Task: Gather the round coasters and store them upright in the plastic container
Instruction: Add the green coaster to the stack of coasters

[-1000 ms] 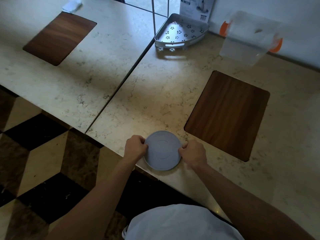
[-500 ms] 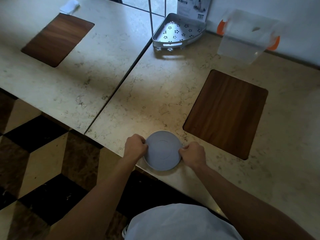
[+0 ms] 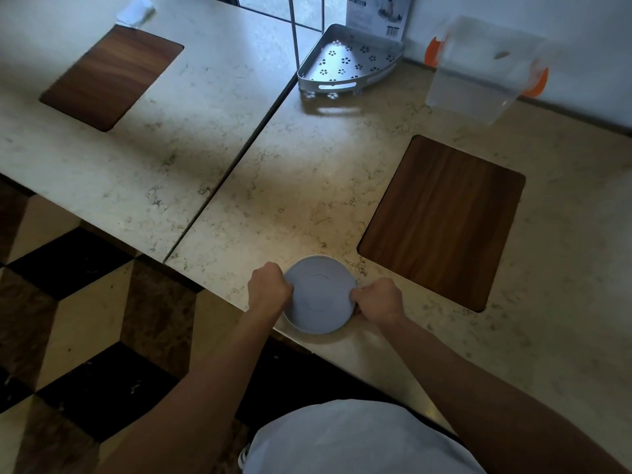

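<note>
A stack of round grey-blue coasters (image 3: 318,295) lies flat near the front edge of the marble counter (image 3: 307,186). My left hand (image 3: 270,291) grips its left rim and my right hand (image 3: 379,301) grips its right rim, fingers curled. How many coasters are in the stack I cannot tell. The clear plastic container (image 3: 478,70) with orange clips stands at the far right against the wall, well away from both hands.
A dark wooden board (image 3: 441,220) lies to the right of the coasters, another board (image 3: 109,80) on the left counter. A metal corner shelf (image 3: 349,66) sits at the back by a box. A white cloth (image 3: 135,10) is far left. Checkered floor lies below.
Both hands stay on the coaster stack in the same place. Only the camera view has shifted slightly.
</note>
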`<move>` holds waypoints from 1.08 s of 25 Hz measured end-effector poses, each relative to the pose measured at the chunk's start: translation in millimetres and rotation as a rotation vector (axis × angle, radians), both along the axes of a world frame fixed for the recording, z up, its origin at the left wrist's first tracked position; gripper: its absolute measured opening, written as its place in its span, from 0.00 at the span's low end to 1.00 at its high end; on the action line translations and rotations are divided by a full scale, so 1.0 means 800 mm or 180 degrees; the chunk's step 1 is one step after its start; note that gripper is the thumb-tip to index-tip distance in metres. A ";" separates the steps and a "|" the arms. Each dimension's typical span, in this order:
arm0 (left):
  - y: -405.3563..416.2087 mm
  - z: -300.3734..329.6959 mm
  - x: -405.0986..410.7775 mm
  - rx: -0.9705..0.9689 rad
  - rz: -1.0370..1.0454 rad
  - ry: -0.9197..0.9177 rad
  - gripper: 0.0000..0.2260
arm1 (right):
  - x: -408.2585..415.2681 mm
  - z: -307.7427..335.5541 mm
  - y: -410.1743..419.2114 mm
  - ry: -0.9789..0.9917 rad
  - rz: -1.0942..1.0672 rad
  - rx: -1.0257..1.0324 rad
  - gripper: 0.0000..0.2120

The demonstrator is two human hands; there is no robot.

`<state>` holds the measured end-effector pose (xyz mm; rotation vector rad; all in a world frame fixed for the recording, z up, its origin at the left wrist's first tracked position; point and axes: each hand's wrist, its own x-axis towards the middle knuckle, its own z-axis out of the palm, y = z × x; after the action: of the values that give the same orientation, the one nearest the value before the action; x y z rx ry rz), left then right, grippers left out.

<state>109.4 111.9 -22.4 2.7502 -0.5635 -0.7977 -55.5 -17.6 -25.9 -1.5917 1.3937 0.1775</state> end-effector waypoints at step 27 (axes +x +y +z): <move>-0.041 -0.016 -0.006 -0.0982 0.0891 0.1687 0.09 | -0.045 -0.011 -0.045 -0.0888 -0.0493 0.0737 0.09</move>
<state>104.6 79.0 -35.2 2.1473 -0.1689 -1.1892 -91.6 -53.6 -34.6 -1.2597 1.2244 0.0212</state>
